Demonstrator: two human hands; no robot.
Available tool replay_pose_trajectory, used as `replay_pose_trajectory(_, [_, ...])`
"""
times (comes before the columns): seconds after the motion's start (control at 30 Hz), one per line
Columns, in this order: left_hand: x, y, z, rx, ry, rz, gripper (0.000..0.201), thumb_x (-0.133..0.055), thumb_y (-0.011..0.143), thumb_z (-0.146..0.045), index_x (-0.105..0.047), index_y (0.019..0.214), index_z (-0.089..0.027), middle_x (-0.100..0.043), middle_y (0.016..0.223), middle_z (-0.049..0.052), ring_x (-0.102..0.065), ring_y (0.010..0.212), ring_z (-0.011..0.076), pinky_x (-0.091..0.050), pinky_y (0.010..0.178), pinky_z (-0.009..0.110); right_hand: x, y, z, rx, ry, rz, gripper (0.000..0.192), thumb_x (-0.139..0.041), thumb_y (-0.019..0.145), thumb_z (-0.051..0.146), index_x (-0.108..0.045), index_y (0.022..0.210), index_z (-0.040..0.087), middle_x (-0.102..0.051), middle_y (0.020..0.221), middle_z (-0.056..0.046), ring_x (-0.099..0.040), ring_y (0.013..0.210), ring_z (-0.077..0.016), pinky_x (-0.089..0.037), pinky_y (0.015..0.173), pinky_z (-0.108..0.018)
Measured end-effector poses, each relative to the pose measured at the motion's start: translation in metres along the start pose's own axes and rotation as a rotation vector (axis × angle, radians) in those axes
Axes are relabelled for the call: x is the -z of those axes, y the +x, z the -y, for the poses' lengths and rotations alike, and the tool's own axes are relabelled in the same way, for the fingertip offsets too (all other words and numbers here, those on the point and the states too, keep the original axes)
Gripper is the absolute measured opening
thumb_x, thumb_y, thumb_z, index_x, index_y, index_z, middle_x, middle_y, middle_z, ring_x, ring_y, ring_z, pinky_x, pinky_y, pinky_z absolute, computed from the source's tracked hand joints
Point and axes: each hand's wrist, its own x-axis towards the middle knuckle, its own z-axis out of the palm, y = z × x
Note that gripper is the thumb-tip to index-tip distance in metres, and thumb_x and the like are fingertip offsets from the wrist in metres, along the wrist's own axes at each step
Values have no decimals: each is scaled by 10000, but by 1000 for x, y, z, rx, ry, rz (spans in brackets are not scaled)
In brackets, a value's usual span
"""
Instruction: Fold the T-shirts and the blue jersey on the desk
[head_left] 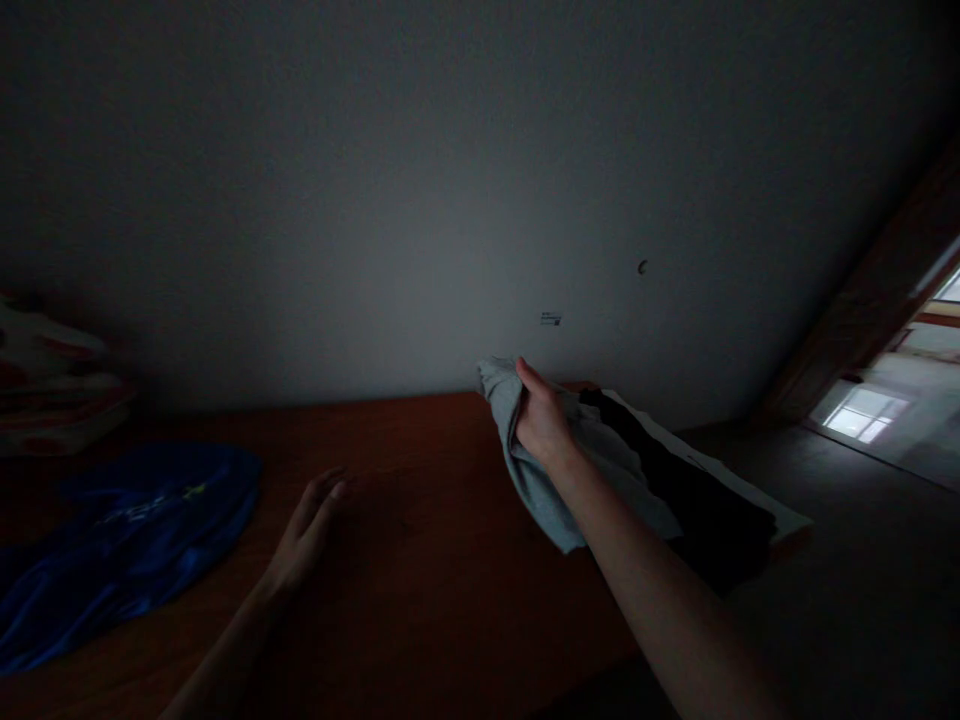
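In a dim room, the person's right hand (541, 420) grips a bunched grey cloth (551, 470) with closed fingers (525, 375), lifted just above the far right corner of the wooden desk (435, 560). A dark garment (697, 500) lies beneath it along the desk's right edge. The left hand (306, 535) rests flat on the desk near its middle, fingers spread and empty. A blue garment (127, 535) lies toward the left edge, with folded fabrics (52, 385) stacked at the far left corner.

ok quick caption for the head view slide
Right hand grips a grey cloth above a wooden table; left hand lies flat.
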Motion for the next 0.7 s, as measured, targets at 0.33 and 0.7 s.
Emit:
replay_pose_trajectory(0.33, [-1, -7, 11, -186, -29, 173, 938, -397, 895, -744, -31, 1625, -283, -314, 1639, 168, -372, 1473, 353, -397, 1146, 547, 4, -51, -56, -75, -417, 98, 584, -570, 774, 791, -643, 933, 234, -728, 997, -75, -649, 1046, -295, -439, 1010, -477])
replay_pose_trajectory(0.7, [-27, -26, 6, -277, 563, 308, 1446, -861, 543, -645, -37, 1627, -158, -155, 1666, 248, -128, 1534, 453, -202, 1223, 639, -49, -118, -108, -224, -483, 628, 579, -460, 898, 713, -702, 1109, 231, -756, 1091, -110, -695, 1050, -317, -517, 928, -423])
